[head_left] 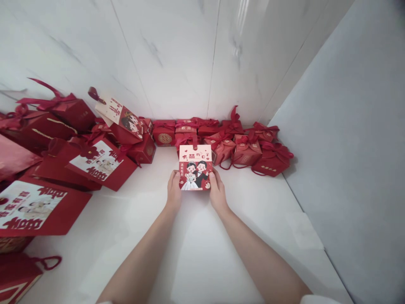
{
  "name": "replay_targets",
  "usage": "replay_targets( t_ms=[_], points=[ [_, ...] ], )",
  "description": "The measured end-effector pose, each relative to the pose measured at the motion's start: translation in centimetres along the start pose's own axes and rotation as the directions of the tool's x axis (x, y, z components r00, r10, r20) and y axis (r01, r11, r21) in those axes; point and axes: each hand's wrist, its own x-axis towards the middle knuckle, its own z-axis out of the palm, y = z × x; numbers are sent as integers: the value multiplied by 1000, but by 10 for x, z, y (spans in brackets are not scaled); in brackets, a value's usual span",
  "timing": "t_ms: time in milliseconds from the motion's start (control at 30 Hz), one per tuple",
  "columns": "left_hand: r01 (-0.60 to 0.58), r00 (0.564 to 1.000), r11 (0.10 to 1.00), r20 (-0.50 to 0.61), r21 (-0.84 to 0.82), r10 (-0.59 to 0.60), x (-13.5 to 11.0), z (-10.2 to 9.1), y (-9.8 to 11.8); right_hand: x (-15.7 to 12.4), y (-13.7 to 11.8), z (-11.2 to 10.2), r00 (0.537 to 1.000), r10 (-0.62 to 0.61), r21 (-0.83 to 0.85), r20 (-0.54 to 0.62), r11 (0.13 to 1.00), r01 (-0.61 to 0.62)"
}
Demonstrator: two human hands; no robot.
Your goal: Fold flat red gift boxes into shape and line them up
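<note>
Between my two hands is a red and cream gift box (195, 169), printed with a cartoon bride and groom and Chinese characters. A dark red ribbon loop stands at its top edge. My left hand (174, 190) grips its left side, and my right hand (218, 188) grips its right side with the thumb toward the front. The box faces me, roughly upright, in front of a row of small red gift boxes. Just behind it, a small red box (186, 139) with a ribbon is partly hidden. The box's back and most of my fingertips are out of sight.
Small ribboned red boxes (247, 150) line the marbled wall (177, 59). At left stand larger red gift bags (76, 202) and a tilted cartoon box (122, 120). A grey panel (354, 139) rises at right from the white surface (202, 253).
</note>
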Motion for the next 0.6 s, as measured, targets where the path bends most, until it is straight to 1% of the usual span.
replay_targets(
  t_ms=[167,600],
  points=[
    [3,1000,1000,-6,9,-3,0,1,1,0,1,-1,1000,15,-3,-5,1000,-15],
    [5,1000,1000,-8,28,-5,-2,2,3,2,5,0,1000,-2,8,-10,1000,2]
  ],
)
